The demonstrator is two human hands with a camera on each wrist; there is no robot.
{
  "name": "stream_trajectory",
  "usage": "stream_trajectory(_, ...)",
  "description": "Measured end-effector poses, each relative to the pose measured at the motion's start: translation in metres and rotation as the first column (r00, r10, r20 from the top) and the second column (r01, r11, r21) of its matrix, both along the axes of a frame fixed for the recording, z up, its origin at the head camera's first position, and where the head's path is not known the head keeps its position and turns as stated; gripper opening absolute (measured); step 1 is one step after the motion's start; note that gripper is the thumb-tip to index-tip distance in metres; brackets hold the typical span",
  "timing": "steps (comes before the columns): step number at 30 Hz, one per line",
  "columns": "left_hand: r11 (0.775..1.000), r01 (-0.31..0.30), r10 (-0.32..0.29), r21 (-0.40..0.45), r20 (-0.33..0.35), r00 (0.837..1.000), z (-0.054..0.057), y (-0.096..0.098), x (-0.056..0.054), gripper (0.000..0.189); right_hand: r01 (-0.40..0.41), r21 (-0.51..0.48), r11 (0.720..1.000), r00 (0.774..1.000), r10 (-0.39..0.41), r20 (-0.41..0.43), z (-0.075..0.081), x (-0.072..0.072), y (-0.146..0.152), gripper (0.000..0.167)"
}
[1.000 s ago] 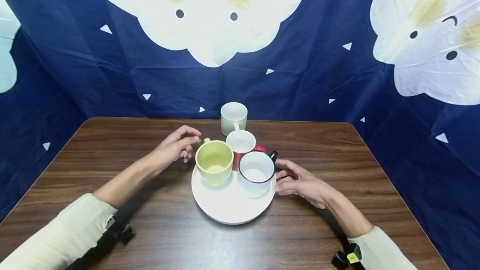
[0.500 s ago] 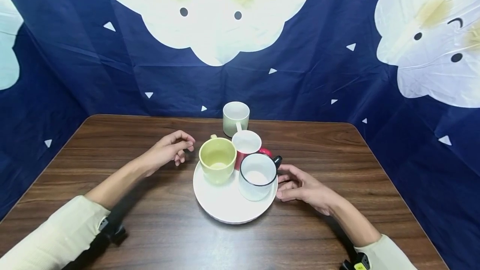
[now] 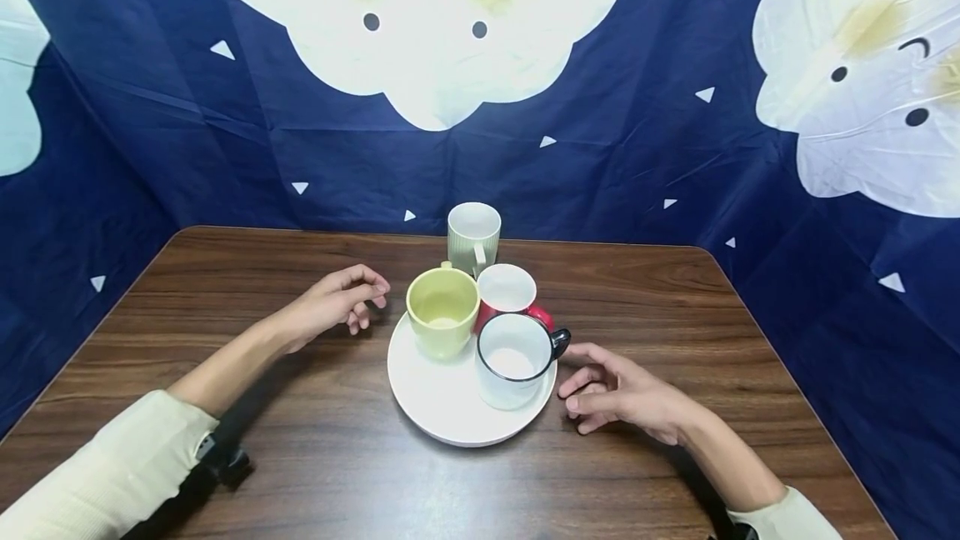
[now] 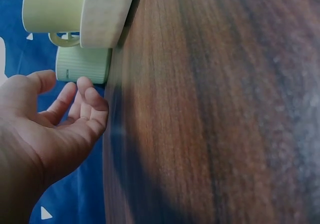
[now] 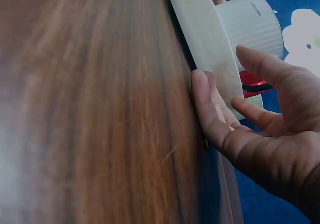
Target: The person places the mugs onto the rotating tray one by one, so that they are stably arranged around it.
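Observation:
A round white plate-like stand point(image 3: 450, 419) carries three mugs: a yellow-green mug point(image 3: 442, 315) at back left, a red mug point(image 3: 507, 290) with a white inside, and a white mug point(image 3: 510, 373) with a black rim and handle at the right. Behind the stand is a pale green ribbed mug point(image 3: 472, 244). My left hand point(image 3: 333, 302) hovers left of the stand, its fingers loosely bent around nothing. My right hand point(image 3: 622, 390) is close beside the stand's right side, near the black handle. In the right wrist view its fingertips point(image 5: 200, 79) overlap the stand's white side wall point(image 5: 215, 49).
The wooden table point(image 3: 315, 440) reaches back to a dark blue cloth point(image 3: 360, 161) printed with clouds and small triangles. The same cloth hangs along both sides. Dark wrist-worn gear point(image 3: 228, 465) is strapped at the left sleeve.
The three mugs have shifted clockwise, seen from above, on the stand. My left hand has drawn back leftward, and my right hand has slid nearer to me, away from the rim.

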State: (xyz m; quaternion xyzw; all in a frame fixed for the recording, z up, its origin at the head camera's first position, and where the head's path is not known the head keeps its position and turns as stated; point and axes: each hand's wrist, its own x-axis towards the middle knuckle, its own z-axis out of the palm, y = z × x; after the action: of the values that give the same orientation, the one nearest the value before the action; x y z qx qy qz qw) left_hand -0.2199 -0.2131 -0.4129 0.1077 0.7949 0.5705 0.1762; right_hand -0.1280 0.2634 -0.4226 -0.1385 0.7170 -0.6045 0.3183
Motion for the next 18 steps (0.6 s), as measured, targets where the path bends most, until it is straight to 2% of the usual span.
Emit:
stream_trajectory(5,1.000,-0.016,0.017,0.015,-0.020,1.000,0.000,0.003,-0.003,0.038,-0.049,-0.011,0.999,0.999,0.049,0.023,0.003,0.003,0.008,0.075)
stream_trajectory(9,0.999,-0.036,0.037,0.033,-0.038,0.999,0.003,0.009,-0.010,0.035,-0.102,-0.006,0.995,0.994,0.102,0.038,0.004,-0.001,0.014,0.066)
stream_trajectory(13,0.998,-0.053,0.055,0.046,-0.045,0.997,0.007,0.015,-0.017,0.035,-0.132,-0.011,0.991,0.990,0.132,0.053,0.002,-0.012,0.019,0.059)
stream_trajectory(18,0.994,-0.078,0.081,0.075,-0.042,0.996,0.007,0.018,-0.022,0.032,-0.087,-0.013,0.996,0.996,0.087,0.035,-0.002,-0.034,0.019,0.058)
